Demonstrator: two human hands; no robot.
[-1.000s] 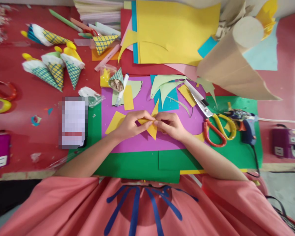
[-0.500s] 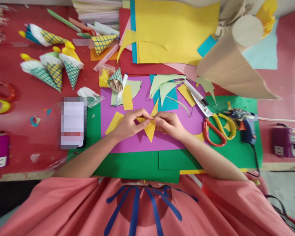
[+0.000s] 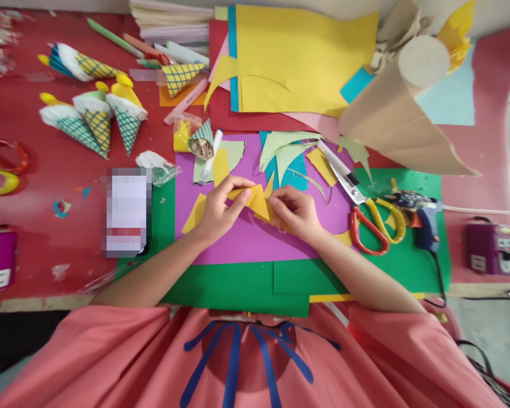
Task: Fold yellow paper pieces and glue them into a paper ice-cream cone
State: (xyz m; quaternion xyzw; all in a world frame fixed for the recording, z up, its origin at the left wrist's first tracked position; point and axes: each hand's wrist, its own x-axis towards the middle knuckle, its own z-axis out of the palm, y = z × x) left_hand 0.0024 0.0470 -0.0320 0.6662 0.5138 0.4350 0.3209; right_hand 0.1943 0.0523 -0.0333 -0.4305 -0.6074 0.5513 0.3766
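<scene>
1. Yellow paper piece (image 3: 257, 201) sits mid purple sheet (image 3: 246, 243), pinched by left hand (image 3: 216, 212) and right hand (image 3: 295, 212).
2. I'd keep both pinches snug, crease slowly.
3. Scissors (image 3: 365, 209) lie just right.

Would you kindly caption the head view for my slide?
Both hands, left and right, fold yellow paper over a purple sheet.

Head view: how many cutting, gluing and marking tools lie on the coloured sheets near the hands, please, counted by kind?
Red-and-yellow-handled metal scissors: 1
Blue hot glue gun with a black cord: 1
White marker pen: 1
Total: 3
Both hands, left hand and right hand, hold the folded yellow paper piece.
</scene>
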